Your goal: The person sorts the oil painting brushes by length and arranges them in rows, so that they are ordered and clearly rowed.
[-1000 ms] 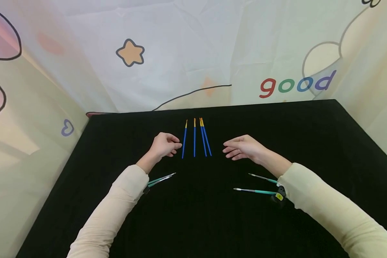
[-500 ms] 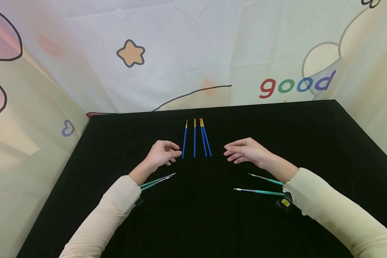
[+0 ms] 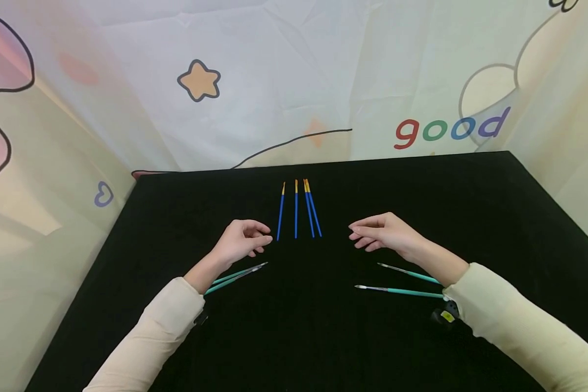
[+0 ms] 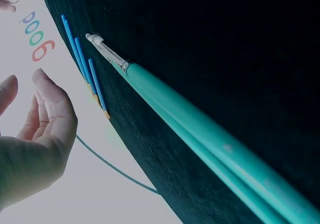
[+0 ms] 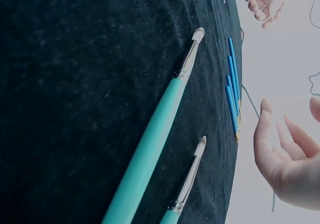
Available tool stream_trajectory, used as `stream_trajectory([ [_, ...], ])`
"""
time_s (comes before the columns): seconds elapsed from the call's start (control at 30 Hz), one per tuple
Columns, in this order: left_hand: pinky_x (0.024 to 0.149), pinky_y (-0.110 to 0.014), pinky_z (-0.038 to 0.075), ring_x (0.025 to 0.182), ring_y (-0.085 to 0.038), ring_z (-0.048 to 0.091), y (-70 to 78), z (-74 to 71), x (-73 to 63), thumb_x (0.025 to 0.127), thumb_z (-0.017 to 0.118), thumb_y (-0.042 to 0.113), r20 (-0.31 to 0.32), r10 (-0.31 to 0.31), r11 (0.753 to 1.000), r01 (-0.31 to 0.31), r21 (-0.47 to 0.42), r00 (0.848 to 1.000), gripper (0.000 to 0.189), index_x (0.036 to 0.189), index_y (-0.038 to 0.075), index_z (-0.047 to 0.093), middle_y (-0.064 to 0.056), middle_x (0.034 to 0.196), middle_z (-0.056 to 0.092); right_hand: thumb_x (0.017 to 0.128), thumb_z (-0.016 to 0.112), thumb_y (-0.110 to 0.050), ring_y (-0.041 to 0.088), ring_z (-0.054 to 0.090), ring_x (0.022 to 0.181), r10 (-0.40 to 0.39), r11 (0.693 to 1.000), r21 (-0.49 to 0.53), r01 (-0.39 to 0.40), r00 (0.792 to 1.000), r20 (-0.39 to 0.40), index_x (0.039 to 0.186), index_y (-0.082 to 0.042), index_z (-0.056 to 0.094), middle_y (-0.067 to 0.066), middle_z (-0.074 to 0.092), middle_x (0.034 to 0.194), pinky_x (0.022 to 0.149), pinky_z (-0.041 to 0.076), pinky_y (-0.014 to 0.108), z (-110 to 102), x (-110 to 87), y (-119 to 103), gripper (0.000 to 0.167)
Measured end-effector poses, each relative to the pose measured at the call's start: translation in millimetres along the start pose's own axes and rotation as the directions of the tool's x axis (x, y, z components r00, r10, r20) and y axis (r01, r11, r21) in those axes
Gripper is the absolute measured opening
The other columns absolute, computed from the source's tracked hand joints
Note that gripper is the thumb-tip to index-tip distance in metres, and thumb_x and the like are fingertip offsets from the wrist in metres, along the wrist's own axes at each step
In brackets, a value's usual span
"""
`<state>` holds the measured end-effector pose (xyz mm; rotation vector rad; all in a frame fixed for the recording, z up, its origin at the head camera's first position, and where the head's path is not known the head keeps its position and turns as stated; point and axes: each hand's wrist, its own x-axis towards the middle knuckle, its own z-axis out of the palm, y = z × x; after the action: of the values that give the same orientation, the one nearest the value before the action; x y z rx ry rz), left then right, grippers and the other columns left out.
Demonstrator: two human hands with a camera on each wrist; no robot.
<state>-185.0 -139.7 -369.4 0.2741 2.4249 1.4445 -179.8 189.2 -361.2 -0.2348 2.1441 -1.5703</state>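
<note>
Several blue paintbrushes (image 3: 296,215) with yellow ferrules lie spread out in the middle of the black table, bristles toward the back. Left of them is my left hand (image 3: 240,239), fingers loosely bent and holding nothing. My right hand (image 3: 389,234) hovers to their right, relaxed, its fingers apart from the thumb in the right wrist view. Below the left forearm, two green paintbrushes (image 4: 200,129) lie close together, their handle ends hidden in the head view. Two more green paintbrushes (image 5: 150,144) lie under the right wrist, white bristles pointing inward.
A black cloth (image 3: 294,337) covers the table. Behind it hangs a pale printed curtain (image 3: 294,71) with a star and the word "good", which also runs along both sides. A small black device (image 3: 447,314) is strapped at the right wrist.
Both hands have drawn back toward the near side and slightly apart, uncovering more of the green handles. The blue and green paintbrushes lie where they were.
</note>
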Motion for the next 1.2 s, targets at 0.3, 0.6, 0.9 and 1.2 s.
stream_trajectory([
  [0.3,0.062,-0.029,0.05,0.079,-0.033,0.06,-2.1,-5.5,-12.8,0.086,0.061,0.009,0.035,0.056,0.998,-0.055,-0.044,0.998,0.03,0.112,-0.006,0.057,-0.024,0.092,0.062,0.092,0.054,-0.026,0.022,0.062,0.093,-0.038,0.998,-0.04,0.038,0.999,0.019,0.124,0.009,0.048,0.021,0.06,0.11,0.078,0.05,0.031,-3.9,-12.5,3.5,0.047],
  [0.6,0.064,-0.03,0.051,0.078,-0.031,0.06,-6.4,-10.4,-25.3,0.087,0.062,0.01,0.069,0.123,0.992,-0.12,-0.041,0.99,0.031,0.112,-0.006,0.057,-0.024,0.091,0.061,0.092,0.055,-0.024,0.02,0.062,0.09,-0.054,0.996,-0.075,0.056,0.998,0.023,0.124,0.009,0.049,0.022,0.06,0.11,0.076,0.05,0.03,-7.8,-24.8,9.6,0.046],
  [0.9,0.065,-0.031,0.051,0.078,-0.041,0.057,-12.2,-17.9,-37.4,0.086,0.061,0.006,0.084,0.175,0.984,-0.171,-0.055,0.981,0.03,0.112,-0.008,0.056,-0.016,0.086,0.061,0.092,0.054,-0.02,0.02,0.062,0.09,-0.094,0.987,-0.127,0.098,0.995,0.035,0.121,0.009,0.051,0.023,0.06,0.111,0.075,0.05,0.029,-15.5,-38.3,16.9,0.041],
  [1.2,0.067,-0.04,0.052,0.076,-0.04,0.058,-18.7,-24.6,-48.1,0.085,0.063,0.008,0.066,0.175,0.984,-0.173,-0.037,0.982,0.029,0.111,-0.005,0.058,-0.011,0.085,0.061,0.091,0.057,-0.019,0.026,0.062,0.086,-0.125,0.978,-0.165,0.13,0.991,0.044,0.119,0.009,0.053,0.024,0.06,0.109,0.072,0.051,0.033,-22.4,-50.7,24.2,0.04],
])
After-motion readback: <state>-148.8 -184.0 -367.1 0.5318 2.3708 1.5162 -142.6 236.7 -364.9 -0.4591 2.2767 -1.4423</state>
